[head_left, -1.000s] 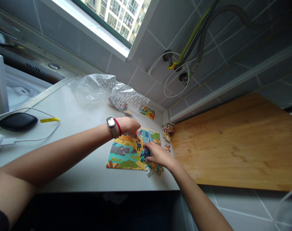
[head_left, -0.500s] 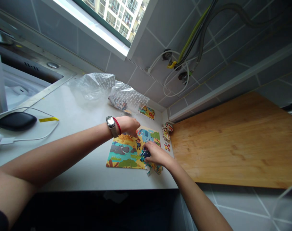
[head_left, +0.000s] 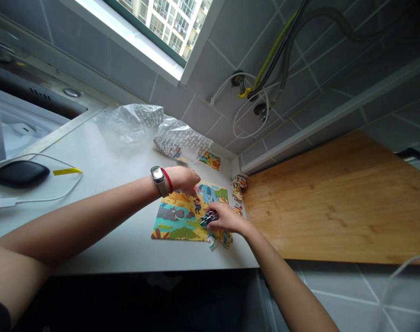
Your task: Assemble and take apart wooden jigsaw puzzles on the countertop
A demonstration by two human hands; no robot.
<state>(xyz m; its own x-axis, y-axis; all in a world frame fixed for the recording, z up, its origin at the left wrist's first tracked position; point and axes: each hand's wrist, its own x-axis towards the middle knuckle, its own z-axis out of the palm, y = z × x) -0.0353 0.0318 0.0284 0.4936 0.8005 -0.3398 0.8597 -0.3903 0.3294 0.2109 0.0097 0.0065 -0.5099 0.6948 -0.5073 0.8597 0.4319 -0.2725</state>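
Observation:
An animal-picture jigsaw puzzle (head_left: 177, 216) lies joined on the white counter, with a hippo, an elephant and trees on it. My right hand (head_left: 225, 216) is above its right part, fingers pinched round a small stack of dark puzzle pieces (head_left: 208, 218). Over the puzzle's upper edge is my left hand (head_left: 185, 180), its fingers bent downward and closed; whatever they hold is hidden. Several loose puzzle pieces (head_left: 212, 241) lie by the lower right corner, under and beside my right hand. More loose pieces (head_left: 238, 186) form a pile along the right side.
Behind the puzzle lie a clear plastic bag (head_left: 182, 138) with pieces in it and a small picture card (head_left: 210, 160). A wooden board (head_left: 334, 203) borders the counter on the right. At left are a black oval device (head_left: 20, 174), a white cable (head_left: 54, 200) and a sink (head_left: 40, 99).
The stack of dark pieces in my right hand has tilted, so its edges now show. My left hand has stayed almost in place. The whole view has shifted slightly.

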